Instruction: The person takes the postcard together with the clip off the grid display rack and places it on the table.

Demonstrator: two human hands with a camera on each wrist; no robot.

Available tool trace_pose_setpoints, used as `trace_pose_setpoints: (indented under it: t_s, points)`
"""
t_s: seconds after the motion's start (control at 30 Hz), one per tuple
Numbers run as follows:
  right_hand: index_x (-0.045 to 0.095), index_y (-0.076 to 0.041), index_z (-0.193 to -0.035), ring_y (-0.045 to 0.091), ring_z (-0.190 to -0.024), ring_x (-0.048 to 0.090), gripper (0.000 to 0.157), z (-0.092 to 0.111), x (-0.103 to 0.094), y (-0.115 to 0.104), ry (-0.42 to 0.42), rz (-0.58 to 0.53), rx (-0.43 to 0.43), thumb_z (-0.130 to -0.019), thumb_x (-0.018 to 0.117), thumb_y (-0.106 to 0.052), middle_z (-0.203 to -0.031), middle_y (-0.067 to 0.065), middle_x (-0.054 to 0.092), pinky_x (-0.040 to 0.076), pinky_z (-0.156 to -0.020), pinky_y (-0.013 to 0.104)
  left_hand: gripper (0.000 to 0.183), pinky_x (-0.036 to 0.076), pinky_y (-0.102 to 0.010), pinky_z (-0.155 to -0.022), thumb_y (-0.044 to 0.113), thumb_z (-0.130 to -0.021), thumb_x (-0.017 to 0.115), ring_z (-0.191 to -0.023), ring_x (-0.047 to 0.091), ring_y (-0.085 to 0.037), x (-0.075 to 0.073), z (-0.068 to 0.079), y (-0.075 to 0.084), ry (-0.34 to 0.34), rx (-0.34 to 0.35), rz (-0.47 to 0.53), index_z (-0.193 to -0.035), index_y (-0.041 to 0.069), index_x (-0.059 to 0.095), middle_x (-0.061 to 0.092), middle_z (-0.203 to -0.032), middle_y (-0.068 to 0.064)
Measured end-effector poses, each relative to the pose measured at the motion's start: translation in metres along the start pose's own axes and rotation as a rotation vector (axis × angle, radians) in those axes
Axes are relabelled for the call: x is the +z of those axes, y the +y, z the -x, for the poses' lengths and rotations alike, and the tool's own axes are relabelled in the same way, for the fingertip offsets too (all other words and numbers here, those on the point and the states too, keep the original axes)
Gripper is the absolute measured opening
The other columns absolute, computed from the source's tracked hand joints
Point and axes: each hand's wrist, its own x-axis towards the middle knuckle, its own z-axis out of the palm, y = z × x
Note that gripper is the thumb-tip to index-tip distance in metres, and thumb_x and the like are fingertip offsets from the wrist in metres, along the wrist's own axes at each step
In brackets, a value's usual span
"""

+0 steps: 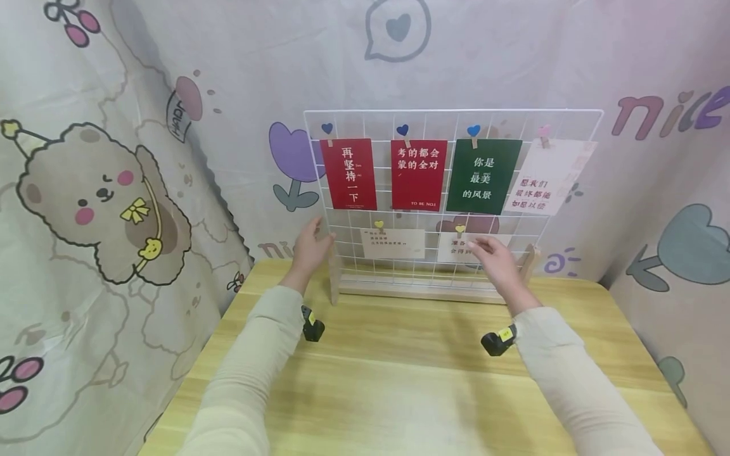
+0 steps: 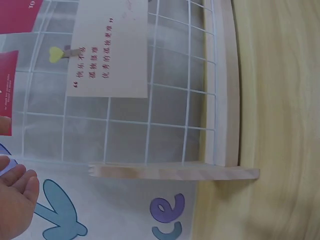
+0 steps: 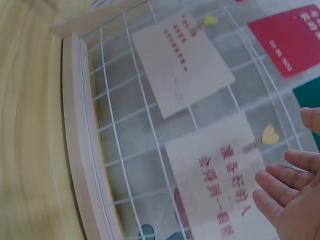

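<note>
A white wire grid point(image 1: 393, 218) stands upright in a wooden stand point(image 1: 422, 291), hung with paper cards on heart-topped clips. At its left edge is my left hand point(image 1: 310, 247), thumb and forefinger apart on either side of the rim. My right hand point(image 1: 495, 256) reaches across the lower right white card point(image 1: 448, 249), fingers extended and partly covering it in the head view. In the right wrist view its fingers point(image 3: 280, 182) lie loosely spread beside the card's printed lines point(image 3: 225, 190). A yellow heart clip point(image 3: 270, 135) holds that card near the fingertips.
Along the top hang two red cards point(image 1: 349, 183), a green card point(image 1: 483, 176) and a white card point(image 1: 547, 177). Another white card point(image 1: 393, 244) hangs lower left. The wooden table point(image 1: 399, 380) extends in front, with patterned curtain point(image 1: 239, 57) behind and at the sides.
</note>
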Motion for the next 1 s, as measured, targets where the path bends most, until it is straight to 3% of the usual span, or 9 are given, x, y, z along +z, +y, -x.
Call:
trace_pose_setpoints:
  t_s: [0.33, 0.63, 1.0]
  points:
    - [0.04, 0.003, -0.123, 0.03, -0.107, 0.044, 0.049, -0.005, 0.021, -0.021, -0.012, -0.136, -0.054, -0.087, 0.051, -0.028, -0.12, 0.019, 0.046, 0.034, -0.091, 0.04, 0.056, 0.028, -0.041, -0.096, 0.024, -0.085, 0.053, -0.12, 0.031, -0.024, -0.003, -0.003, 0.016, 0.002, 0.015, 0.011, -0.132, 0.006, 0.03, 0.034, -0.132, -0.01]
    - [0.042, 0.003, -0.12, 0.029, -0.11, 0.044, 0.047, -0.009, 0.036, -0.038, -0.03, -0.167, -0.096, -0.084, 0.055, -0.025, -0.118, 0.019, 0.047, 0.034, -0.092, 0.037, 0.054, 0.03, -0.035, -0.095, 0.022, -0.084, 0.055, -0.118, 0.034, -0.024, -0.011, -0.004, 0.031, 0.018, 0.089, 0.035, -0.13, 0.004, 0.032, 0.038, -0.13, -0.011]
    - [0.044, 0.001, -0.12, 0.026, -0.109, 0.046, 0.046, -0.018, 0.051, -0.061, -0.029, -0.16, -0.137, -0.084, 0.057, -0.024, -0.118, 0.016, 0.049, 0.036, -0.09, 0.036, 0.051, 0.033, -0.037, -0.093, 0.023, -0.084, 0.056, -0.117, 0.036, -0.024, -0.024, -0.007, 0.048, 0.031, 0.126, 0.03, -0.127, 0.004, 0.036, 0.039, -0.127, -0.011]
